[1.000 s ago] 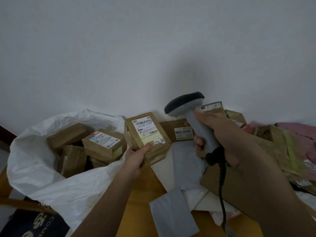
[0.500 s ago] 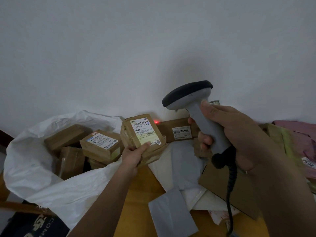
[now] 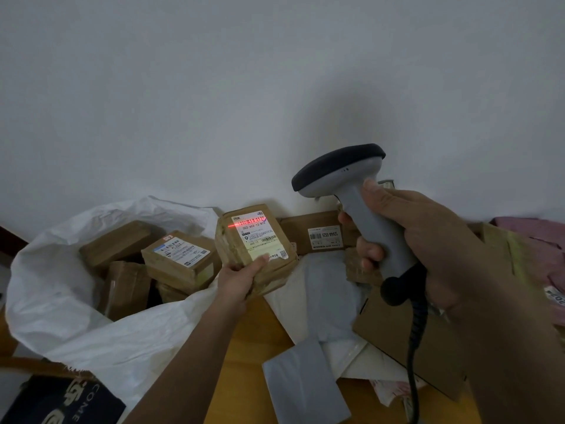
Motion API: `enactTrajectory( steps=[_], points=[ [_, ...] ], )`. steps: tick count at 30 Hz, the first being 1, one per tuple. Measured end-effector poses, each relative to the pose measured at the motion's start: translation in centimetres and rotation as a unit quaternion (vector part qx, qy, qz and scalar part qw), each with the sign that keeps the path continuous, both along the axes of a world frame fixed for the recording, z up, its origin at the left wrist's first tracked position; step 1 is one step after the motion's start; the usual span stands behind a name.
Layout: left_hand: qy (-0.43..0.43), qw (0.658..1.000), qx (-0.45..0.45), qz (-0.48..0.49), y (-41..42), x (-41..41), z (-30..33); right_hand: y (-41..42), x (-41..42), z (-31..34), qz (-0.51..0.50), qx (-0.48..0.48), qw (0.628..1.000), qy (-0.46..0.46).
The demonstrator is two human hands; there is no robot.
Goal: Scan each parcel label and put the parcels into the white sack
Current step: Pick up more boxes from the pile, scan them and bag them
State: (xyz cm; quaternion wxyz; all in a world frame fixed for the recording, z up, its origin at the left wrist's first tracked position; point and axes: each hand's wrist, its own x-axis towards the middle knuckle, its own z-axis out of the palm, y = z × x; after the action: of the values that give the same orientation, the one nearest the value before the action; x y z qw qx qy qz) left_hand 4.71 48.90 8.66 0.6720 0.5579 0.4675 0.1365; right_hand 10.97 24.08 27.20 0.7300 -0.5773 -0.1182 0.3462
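Just above the sack's right rim, the left hand (image 3: 241, 278) grips a brown parcel (image 3: 255, 249) by its near edge, thumb laid on the label (image 3: 259, 237), label face tilted up toward the scanner (image 3: 351, 194). The right hand (image 3: 428, 249) is wrapped round the scanner's grey grip, its head pointed left and down at the parcel, its cable (image 3: 414, 347) hanging toward the near edge. A red beam (image 3: 247, 223) lies across the top barcode, so the step in hand looks to be the scan itself. To do it well, I would hold the parcel steady with the beam running the full width of the bars, and keep the thumb low on the label, clear of the upper barcode. The beam spills a little past the label's left edge; that seems harmless as long as it covers every bar. Once the read registers, the parcel has only a short way to go left into the white sack (image 3: 61, 270), which already holds several brown parcels.

The surface (image 3: 253, 338) is yellowish wood, strewn on the right with grey mailers (image 3: 305, 384), flat cardboard (image 3: 397, 347) and more boxes, one labelled box (image 3: 318, 232) lying against the plain white wall (image 3: 275, 87). Pink fabric (image 3: 538, 234) shows at the far right, and a dark printed bag (image 3: 61, 402) sits below the sack
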Motion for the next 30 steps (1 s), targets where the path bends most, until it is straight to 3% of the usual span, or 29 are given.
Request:
enactTrajectory(
  steps=[7, 11, 13, 15, 18, 23, 30],
  points=[
    [0.019, 1.0, 0.024, 0.005, 0.1, 0.1, 0.7, 0.4, 1.9, -1.5, -0.006, 0.023, 0.999, 0.035],
    [0.007, 0.994, 0.098, 0.038, 1.1, -0.1, 2.9, 2.3, 3.1, -4.0, 0.004, 0.031, 0.997, 0.07],
    [-0.007, 0.981, 0.182, 0.068, 2.3, -0.7, 4.0, 3.7, 3.3, -5.6, -0.002, 0.05, 0.992, 0.119],
    [0.021, 0.947, 0.307, 0.086, 4.0, -1.4, 5.0, 5.5, 3.3, -7.2, -0.01, 0.07, 0.981, 0.182],
    [0.122, 0.871, 0.472, 0.065, 7.5, -2.5, 5.7, 8.4, 3.1, -10.0, -0.027, 0.075, 0.961, 0.266],
    [0.283, 0.738, 0.606, -0.089, 13.2, -4.6, 4.0, 14.2, 1.5, -15.0, -0.079, 0.045, 0.934, 0.345],
    [0.312, 0.723, 0.602, -0.131, 20.2, -7.7, 2.5, 23.2, -1.9, -19.7, -0.113, -0.017, 0.916, 0.383]
  ],
)
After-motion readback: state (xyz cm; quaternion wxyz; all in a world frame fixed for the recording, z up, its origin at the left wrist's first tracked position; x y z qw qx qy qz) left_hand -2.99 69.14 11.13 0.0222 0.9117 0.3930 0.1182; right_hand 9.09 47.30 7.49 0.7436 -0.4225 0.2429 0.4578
